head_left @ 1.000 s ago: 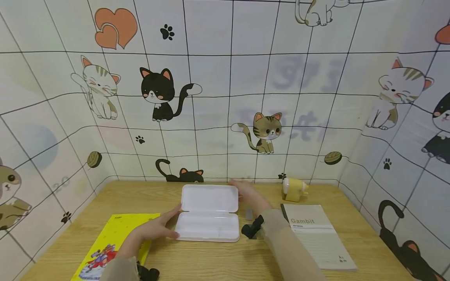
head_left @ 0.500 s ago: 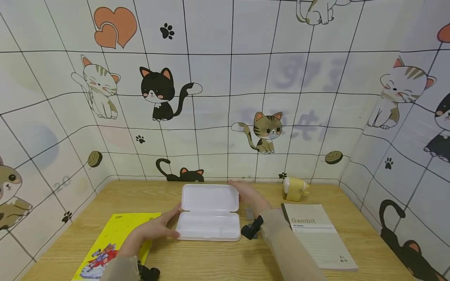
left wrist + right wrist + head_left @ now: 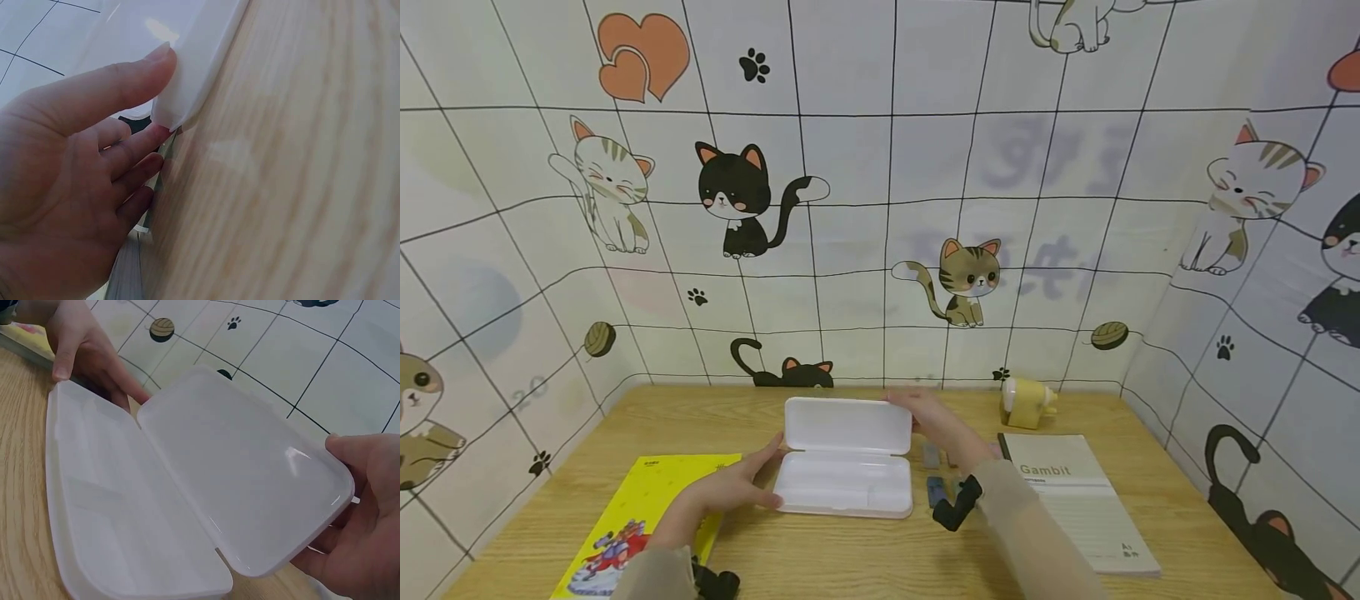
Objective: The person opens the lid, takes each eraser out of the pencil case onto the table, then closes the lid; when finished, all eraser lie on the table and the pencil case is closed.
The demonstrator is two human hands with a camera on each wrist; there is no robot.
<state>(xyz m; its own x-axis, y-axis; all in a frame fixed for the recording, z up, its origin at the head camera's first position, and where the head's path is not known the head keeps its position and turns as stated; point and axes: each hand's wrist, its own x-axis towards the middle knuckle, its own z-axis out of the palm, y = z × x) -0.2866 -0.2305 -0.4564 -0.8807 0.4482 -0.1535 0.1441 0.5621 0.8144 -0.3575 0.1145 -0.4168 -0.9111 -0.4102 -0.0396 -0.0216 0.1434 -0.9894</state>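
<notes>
A white plastic pencil case [image 3: 844,483] lies unfolded on the wooden table, its hinged lid [image 3: 244,469] raised at the back. A small divider shows inside the base. My left hand [image 3: 737,485] holds the base's left end; in the left wrist view that hand [image 3: 75,162] has its thumb on the rim and its other fingers along the side. The lid's outer right corner is in the grip of my right hand [image 3: 938,423]. In the right wrist view the right thumb [image 3: 353,450] lies at the lid's edge, with the fingers behind it.
Right of the case lie a small grey block [image 3: 931,455] and a blue one [image 3: 936,492], partly near my right wrist. A yellow booklet [image 3: 632,517] is on the left. On the right are a Gambit notebook [image 3: 1082,508] and a yellow object [image 3: 1028,403] with a white end.
The lid has tilted up slightly, and my right hand and wrist have shifted a little to the right, uncovering the blue block. The left hand stays put.
</notes>
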